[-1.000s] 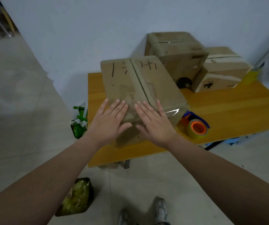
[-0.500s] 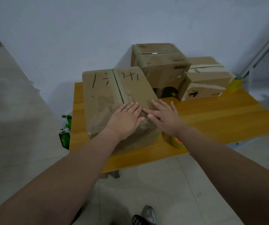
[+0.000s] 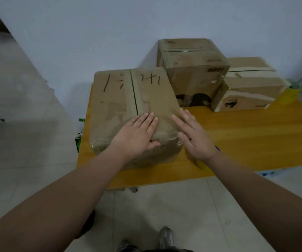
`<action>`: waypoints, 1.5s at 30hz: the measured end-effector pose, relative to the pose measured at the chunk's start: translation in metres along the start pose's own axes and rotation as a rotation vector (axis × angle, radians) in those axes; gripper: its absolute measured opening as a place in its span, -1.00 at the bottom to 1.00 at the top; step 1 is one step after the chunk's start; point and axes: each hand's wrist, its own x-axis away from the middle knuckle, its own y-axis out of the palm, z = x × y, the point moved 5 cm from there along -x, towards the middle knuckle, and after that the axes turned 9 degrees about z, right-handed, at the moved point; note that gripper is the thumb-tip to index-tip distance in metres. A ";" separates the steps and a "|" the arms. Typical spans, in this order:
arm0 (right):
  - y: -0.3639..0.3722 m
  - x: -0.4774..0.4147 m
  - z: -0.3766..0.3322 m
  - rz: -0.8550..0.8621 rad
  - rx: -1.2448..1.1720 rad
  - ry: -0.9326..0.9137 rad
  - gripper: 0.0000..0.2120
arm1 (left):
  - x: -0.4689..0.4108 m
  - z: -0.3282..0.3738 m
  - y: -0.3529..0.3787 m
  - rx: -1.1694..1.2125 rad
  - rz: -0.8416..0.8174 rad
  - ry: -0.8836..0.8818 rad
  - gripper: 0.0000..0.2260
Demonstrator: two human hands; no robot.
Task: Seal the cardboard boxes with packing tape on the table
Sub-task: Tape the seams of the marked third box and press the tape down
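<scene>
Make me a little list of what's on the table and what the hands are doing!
near box: closed, black marks on top, on the table
left hand: flat on near box's top
right hand: open, at near box's right edge
back boxes: tall box and low box, side by side, taped
yellow roll: beside low box

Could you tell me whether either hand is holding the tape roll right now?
No, the left hand lies flat on the nearest box and the right hand is open, holding nothing.
</scene>
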 end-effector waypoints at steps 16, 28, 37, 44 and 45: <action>0.022 -0.010 0.003 0.206 -0.707 0.835 -0.54 | -0.055 0.050 -0.014 0.087 0.100 0.035 -0.42; 0.021 -0.008 0.000 0.227 -0.496 0.885 -0.51 | 0.065 -0.056 0.015 0.062 -0.003 -0.227 -0.28; 0.032 0.022 -0.056 0.528 -0.434 1.374 -0.08 | 0.107 -0.074 0.021 0.297 0.100 -0.153 -0.35; 0.059 -0.034 -0.071 0.319 -0.619 1.166 -0.48 | 0.121 -0.060 0.012 0.264 0.085 0.269 -0.26; 0.058 -0.044 -0.068 0.252 -0.578 1.134 -0.49 | 0.118 -0.062 0.011 0.234 0.077 0.345 -0.28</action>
